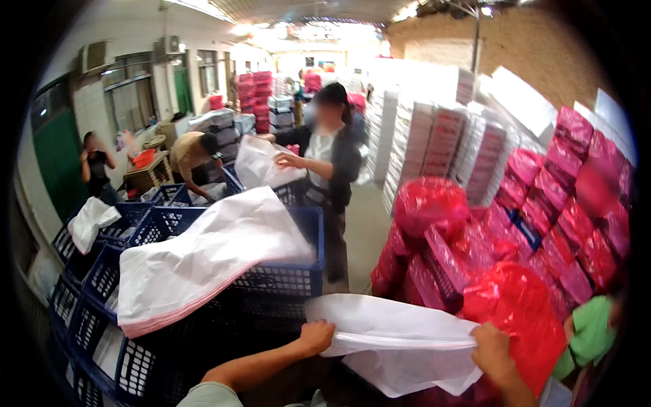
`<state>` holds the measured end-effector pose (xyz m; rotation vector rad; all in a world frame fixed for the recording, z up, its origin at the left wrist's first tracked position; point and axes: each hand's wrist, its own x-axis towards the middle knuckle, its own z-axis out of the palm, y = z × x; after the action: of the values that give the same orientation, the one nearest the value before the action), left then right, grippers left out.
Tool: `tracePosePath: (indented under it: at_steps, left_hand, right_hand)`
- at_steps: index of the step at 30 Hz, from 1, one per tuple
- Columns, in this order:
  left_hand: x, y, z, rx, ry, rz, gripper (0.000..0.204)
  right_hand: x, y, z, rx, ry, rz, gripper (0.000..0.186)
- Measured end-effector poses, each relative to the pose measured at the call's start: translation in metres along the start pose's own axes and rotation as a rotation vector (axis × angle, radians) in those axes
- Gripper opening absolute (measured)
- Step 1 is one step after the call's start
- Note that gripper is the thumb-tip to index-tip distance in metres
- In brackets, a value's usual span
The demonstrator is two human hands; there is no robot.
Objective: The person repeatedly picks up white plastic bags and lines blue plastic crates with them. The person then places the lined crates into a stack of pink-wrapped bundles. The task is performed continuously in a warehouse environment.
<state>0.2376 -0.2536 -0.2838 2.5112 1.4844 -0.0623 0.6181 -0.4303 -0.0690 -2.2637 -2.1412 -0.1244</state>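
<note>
I stretch a white translucent plastic bag sideways between both hands, low in the view. My left hand is closed on its left end and my right hand is closed on its right end. A pile of white sheets or bags with pink edges lies across a blue plastic crate to the upper left of my left hand. A red plastic-wrapped bundle is just behind my right hand.
A person holds another white bag ahead. Others are at the left, by more crates. Pink bundles and white stacks line the right. A person in green is at lower right; an aisle runs between.
</note>
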Motion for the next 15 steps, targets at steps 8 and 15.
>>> tracePosePath:
  at_steps: [8,15]
  left_hand:
    - [-0.029,-0.082,0.185,0.074,0.31,0.066,0.012]
    - [-0.004,-0.114,0.247,-1.208,-0.526,-0.438,0.035]
  right_hand:
    - [-0.098,-0.008,0.163,-0.212,-0.289,0.254,0.012]
    - [-0.144,0.014,0.363,0.348,-0.206,0.763,0.041]
